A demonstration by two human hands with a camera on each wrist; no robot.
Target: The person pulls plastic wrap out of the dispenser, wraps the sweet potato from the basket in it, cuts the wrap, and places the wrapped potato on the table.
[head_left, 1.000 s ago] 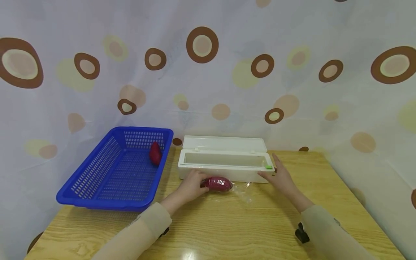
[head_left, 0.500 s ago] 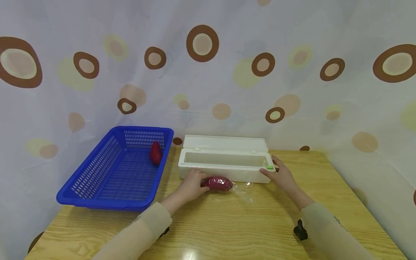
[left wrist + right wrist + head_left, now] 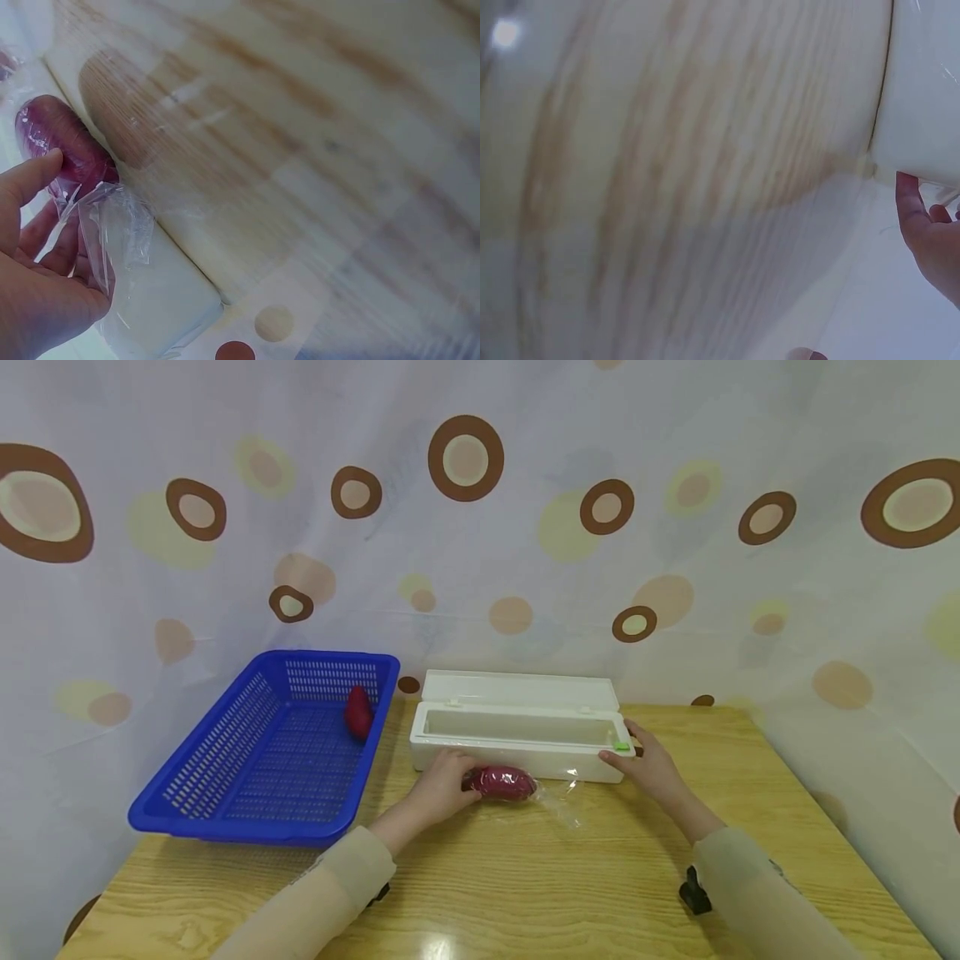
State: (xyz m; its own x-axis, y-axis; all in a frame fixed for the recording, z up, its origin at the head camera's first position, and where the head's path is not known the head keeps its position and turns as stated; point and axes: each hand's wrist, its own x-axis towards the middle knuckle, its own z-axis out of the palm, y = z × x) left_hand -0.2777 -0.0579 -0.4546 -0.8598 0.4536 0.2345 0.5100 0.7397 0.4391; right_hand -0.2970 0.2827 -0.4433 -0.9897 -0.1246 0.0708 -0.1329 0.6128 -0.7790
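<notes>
A red-purple sweet potato (image 3: 507,783) lies in clear cling film (image 3: 558,800) just before a long white cling film dispenser (image 3: 517,762). My left hand (image 3: 441,787) grips its left end. In the left wrist view, the thumb lies on the sweet potato (image 3: 66,142), the fingers are curled beneath, and loose film (image 3: 120,225) bunches near them. At the dispenser's right end, beside a green slider (image 3: 621,746), my right hand (image 3: 654,770) holds the corner, thumb in front and fingers behind. The right wrist view shows the fingertips at the white box (image 3: 922,112).
A blue plastic basket (image 3: 142,814) stands at the left, with another red sweet potato (image 3: 358,713) inside. The dispenser's lid (image 3: 517,689) is raised toward the patterned backdrop (image 3: 465,568). All stand on a wooden table (image 3: 525,885).
My right hand has closed in on the dispenser's right corner, its thumb coming to the front edge. The left hand and the wrapped sweet potato have stayed in place.
</notes>
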